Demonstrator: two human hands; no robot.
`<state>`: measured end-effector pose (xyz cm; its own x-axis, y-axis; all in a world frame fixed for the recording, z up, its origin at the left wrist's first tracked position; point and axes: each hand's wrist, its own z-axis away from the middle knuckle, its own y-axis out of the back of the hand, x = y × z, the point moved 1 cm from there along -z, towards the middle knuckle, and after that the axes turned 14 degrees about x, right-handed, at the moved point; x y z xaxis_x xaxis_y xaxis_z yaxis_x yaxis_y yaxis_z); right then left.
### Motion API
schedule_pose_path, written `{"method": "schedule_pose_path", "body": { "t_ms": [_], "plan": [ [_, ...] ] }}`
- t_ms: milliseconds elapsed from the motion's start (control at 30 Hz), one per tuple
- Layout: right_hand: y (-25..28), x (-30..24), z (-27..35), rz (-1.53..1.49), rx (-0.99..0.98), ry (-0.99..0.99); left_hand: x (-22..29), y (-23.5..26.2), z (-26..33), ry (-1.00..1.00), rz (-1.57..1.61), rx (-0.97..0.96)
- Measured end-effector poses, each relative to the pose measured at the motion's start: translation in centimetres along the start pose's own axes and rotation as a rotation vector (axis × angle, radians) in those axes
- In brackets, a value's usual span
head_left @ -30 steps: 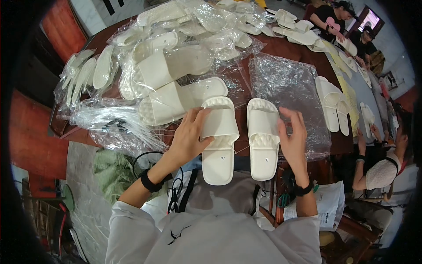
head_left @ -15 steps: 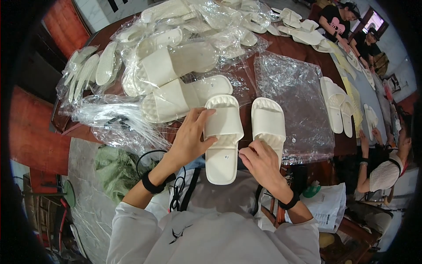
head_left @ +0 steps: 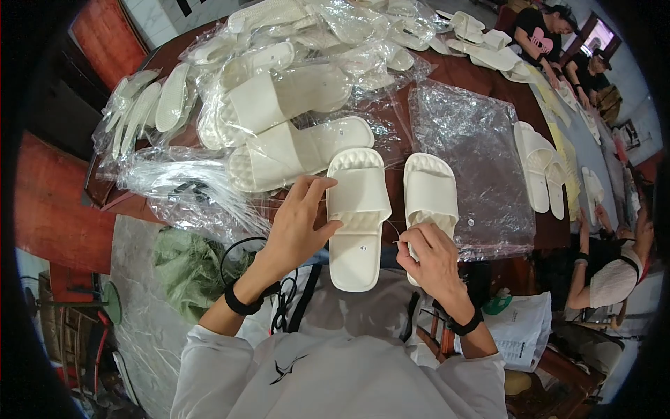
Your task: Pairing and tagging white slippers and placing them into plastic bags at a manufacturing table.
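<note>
Two white slippers lie in front of me, toes pointing away: a left slipper (head_left: 356, 258) and a right slipper (head_left: 430, 181). My left hand (head_left: 299, 220) rests against the left slipper's outer side, thumb and fingers spread apart at the strap's edge. Between finger and thumb my right hand (head_left: 429, 257) pinches the end of a thin white strand (head_left: 393, 227), which curves from the left slipper's inner strap edge. That hand is over the heel part of the right slipper and hides much of it. Whether the strand passes through the strap, I cannot tell.
Beyond my hands, bagged white slippers (head_left: 255, 105) heap up on the brown table (head_left: 551, 241). A bundle of thin white strands (head_left: 188, 185) lies left, a flat clear plastic bag (head_left: 467, 167) right, beside another slipper pair (head_left: 535, 164). Other people work at the far right.
My right hand has moved slightly right, away from the left slipper, drawing the strand into view. My left hand stays at the slipper's side. The whole view has shifted slightly.
</note>
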<state>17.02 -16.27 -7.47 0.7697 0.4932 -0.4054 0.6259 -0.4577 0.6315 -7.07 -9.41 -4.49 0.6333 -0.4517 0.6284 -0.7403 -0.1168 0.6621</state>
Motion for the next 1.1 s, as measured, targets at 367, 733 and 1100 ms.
{"method": "schedule_pose_path", "body": {
  "t_ms": [367, 733, 1100],
  "plan": [
    [0.3, -0.6, -0.2, 0.032, -0.02, -0.051, -0.5, 0.2, 0.1, -0.065, -0.036, -0.021],
    [-3.2, -1.1, -1.4, 0.23, 0.172, -0.23, -2.5, -2.4, 0.8, 0.132, 0.148, 0.023],
    [0.4, -1.4, -2.3, -0.003, 0.385, -0.486, 3.6, -2.2, 1.9, 0.294, 0.645, 0.002]
  ]
}}
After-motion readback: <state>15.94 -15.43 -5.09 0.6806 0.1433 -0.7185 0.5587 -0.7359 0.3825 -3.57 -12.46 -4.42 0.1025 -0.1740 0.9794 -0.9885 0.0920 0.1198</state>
